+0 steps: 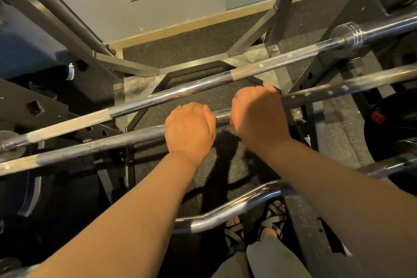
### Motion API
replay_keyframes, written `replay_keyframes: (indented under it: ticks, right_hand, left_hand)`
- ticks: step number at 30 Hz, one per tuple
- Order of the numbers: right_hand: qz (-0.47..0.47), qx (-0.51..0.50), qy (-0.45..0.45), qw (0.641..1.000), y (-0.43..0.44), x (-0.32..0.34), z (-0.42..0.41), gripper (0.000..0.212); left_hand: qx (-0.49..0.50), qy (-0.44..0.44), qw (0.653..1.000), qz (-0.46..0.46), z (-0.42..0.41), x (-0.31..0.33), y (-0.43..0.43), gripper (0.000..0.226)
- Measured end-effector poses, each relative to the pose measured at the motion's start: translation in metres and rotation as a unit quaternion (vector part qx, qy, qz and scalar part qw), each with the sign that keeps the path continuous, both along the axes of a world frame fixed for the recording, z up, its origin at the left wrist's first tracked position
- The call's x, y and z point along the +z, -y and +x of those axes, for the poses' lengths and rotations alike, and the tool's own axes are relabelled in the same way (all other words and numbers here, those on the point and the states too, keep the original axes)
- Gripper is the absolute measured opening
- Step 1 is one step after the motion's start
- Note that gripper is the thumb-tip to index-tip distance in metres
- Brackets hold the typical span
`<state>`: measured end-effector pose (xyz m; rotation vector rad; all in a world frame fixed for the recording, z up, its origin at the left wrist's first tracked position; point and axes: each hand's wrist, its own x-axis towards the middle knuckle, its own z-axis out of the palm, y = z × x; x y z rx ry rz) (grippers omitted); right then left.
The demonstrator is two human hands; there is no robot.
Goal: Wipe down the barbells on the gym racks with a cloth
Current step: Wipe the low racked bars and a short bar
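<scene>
Three barbells cross the head view from lower left to upper right. The far barbell (171, 93) is chrome with knurled sections. The middle barbell (94, 146) is duller and spotted. My left hand (189, 126) and my right hand (257, 115) both grip this middle barbell from above, side by side, fingers curled over it. A short stretch of the bar shows between them. Nearest me lies a curved chrome bar (237, 207). No cloth is visible in either hand.
Grey rack uprights (282, 2) and black frame parts (33, 106) stand left and right. A weight plate with a red mark (388, 119) sits at the right. Speckled rubber floor (225, 38) lies below, and my sandalled feet (255, 225) stand under the curved bar.
</scene>
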<state>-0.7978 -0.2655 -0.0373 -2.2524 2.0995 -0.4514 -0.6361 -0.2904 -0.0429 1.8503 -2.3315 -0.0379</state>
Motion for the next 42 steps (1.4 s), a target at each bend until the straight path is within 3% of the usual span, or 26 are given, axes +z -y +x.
replay_keyframes:
  ticks: [2,4,5,9,13,15,17,20,23,28,30,33,36,38,42]
  right_hand:
    - [-0.041,-0.002,0.077,0.996,-0.022,-0.014,0.013,0.017]
    - [-0.065,0.011,0.121,0.990,-0.030,-0.019,0.017,0.030]
    - [-0.066,0.023,0.124,0.990,-0.026,-0.019,0.014,0.026]
    - [-0.052,0.067,0.063,0.994,0.001,-0.002,-0.017,0.020]
    - [-0.038,-0.080,0.023,0.996,-0.006,0.004,-0.058,0.024]
    - [-0.028,-0.122,-0.008,0.992,-0.007,0.009,-0.046,0.027]
    - [-0.025,-0.136,-0.040,0.990,-0.003,0.010,-0.018,0.027]
    - [-0.031,-0.060,0.033,0.997,-0.003,0.001,-0.010,0.044]
    - [-0.028,0.047,0.017,0.998,-0.008,-0.004,-0.049,0.040]
    - [-0.045,-0.147,0.044,0.987,-0.013,-0.002,-0.062,0.036]
    - [-0.066,-0.163,0.061,0.983,-0.011,-0.006,-0.038,0.027]
    - [-0.076,-0.071,0.040,0.994,-0.014,-0.017,-0.023,0.023]
    - [-0.064,0.058,0.045,0.995,-0.012,-0.011,-0.060,0.027]
    - [-0.056,0.013,0.038,0.998,-0.014,-0.008,-0.088,0.026]
    - [-0.086,-0.180,0.044,0.979,-0.028,-0.013,-0.091,0.028]
  left_hand:
    - [0.006,0.003,1.000,0.005,-0.001,0.000,0.000,0.053]
    - [0.003,0.008,1.000,0.004,-0.001,0.000,0.001,0.051]
    - [0.000,0.010,1.000,0.001,0.000,0.000,0.001,0.050]
    - [-0.007,0.012,1.000,0.006,0.000,0.001,0.000,0.046]
    - [0.009,0.004,0.999,0.050,-0.002,0.008,-0.001,0.038]
    - [-0.003,0.015,0.997,0.070,-0.011,0.012,-0.003,0.030]
    - [-0.049,0.043,0.996,0.068,-0.030,0.016,-0.001,0.039]
    - [-0.074,0.051,0.992,0.087,-0.056,0.022,0.005,0.046]
    - [-0.064,0.057,0.992,0.088,-0.055,0.019,0.006,0.041]
    - [-0.060,0.055,0.994,0.077,-0.058,0.019,0.004,0.048]
    - [-0.049,0.055,0.995,0.074,-0.059,0.018,0.004,0.049]
    - [-0.042,0.061,0.994,0.085,-0.059,0.017,0.004,0.049]
    - [-0.034,0.057,0.994,0.091,-0.060,0.020,0.005,0.049]
    - [-0.030,0.045,0.994,0.097,-0.060,0.022,0.004,0.049]
    - [-0.036,0.040,0.995,0.089,-0.060,0.023,0.003,0.048]
